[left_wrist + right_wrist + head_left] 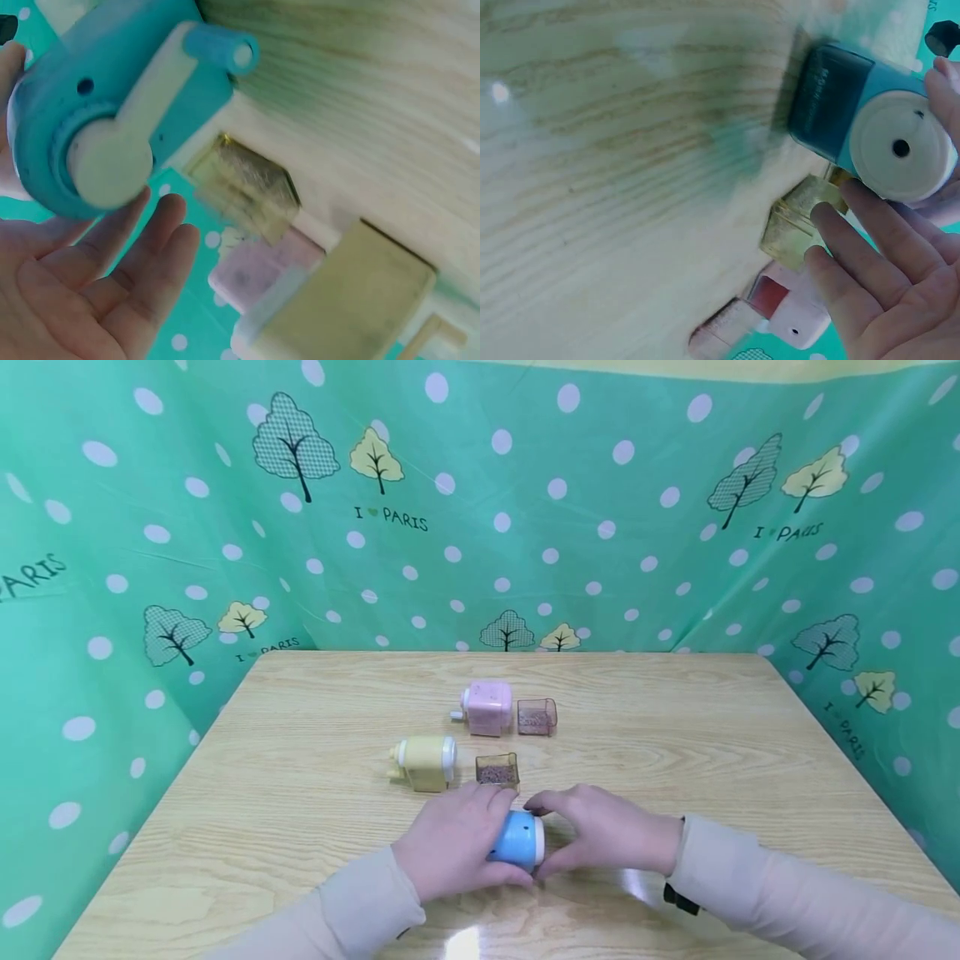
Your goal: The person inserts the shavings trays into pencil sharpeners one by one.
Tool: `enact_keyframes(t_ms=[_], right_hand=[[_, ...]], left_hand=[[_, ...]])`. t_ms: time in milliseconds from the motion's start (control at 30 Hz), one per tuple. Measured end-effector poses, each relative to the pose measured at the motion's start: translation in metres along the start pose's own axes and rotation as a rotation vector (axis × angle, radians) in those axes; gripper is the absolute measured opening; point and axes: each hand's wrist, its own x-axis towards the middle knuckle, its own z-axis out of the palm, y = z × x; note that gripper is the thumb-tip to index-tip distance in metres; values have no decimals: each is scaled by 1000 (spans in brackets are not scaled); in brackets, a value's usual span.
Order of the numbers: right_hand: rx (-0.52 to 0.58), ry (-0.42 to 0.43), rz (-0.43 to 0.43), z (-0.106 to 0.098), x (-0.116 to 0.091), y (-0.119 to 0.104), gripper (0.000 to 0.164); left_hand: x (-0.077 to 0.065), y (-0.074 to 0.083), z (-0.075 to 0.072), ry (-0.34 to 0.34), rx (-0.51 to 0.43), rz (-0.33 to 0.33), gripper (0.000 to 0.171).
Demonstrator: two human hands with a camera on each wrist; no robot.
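Left hand [457, 842] and right hand [611, 831] grip the blue sharpener [516, 839] between thumbs and fingers, midway between the tabletop's [675, 727] side edges. Toward the back edge sit the yellow sharpener [427, 762] and pink sharpener [490, 708], shavings drawers [552, 717] beside them.

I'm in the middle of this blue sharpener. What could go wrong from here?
Spill: the left hand is close to the yellowish drawer, which is open and holds dark shavings; a nudge could tip it.

Sudden release: the dark blue drawer is seated in the blue sharpener; pulled hard, it might jerk free and scatter any contents, which I can't make out.

Snag: the crank sticks out on the left-hand side and could catch fingers.
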Motion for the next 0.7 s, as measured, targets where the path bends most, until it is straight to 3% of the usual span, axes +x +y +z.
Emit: enact_keyframes(t_ms=[400, 567, 700], right_hand=[[0, 58, -19, -18, 1, -5, 76], [10, 106, -19, -22, 5, -3, 73], [25, 140, -13, -23, 9, 0, 73]], left_hand=[[-1, -14, -17, -24, 37, 2, 93], [0, -22, -21, 13, 88, 17, 89], [1, -27, -24, 25, 67, 7, 88]])
